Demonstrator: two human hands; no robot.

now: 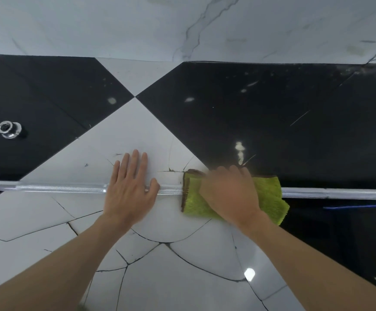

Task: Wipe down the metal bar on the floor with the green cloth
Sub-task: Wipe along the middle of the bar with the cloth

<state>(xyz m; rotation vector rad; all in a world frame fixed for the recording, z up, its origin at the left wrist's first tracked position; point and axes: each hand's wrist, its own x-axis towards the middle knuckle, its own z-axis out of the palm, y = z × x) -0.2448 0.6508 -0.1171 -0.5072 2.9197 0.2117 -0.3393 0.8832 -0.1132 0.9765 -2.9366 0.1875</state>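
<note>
A long metal bar (59, 188) lies across the floor from left to right, with a knurled stretch in the middle. My left hand (129, 189) rests flat on the bar with straight, spread fingers. Just to its right, the green cloth (270, 198) is draped over the bar. My right hand (229, 194) lies on top of the cloth with its fingers curled over the far side, gripping cloth and bar together. The right hand is blurred. The bar runs on to the right edge (339, 194).
The floor is glossy black and white tile, with cracks in the white tile near me. A small round metal fitting (9, 129) sits on the black tile at far left. A marble-look wall (182, 25) rises beyond the tiles.
</note>
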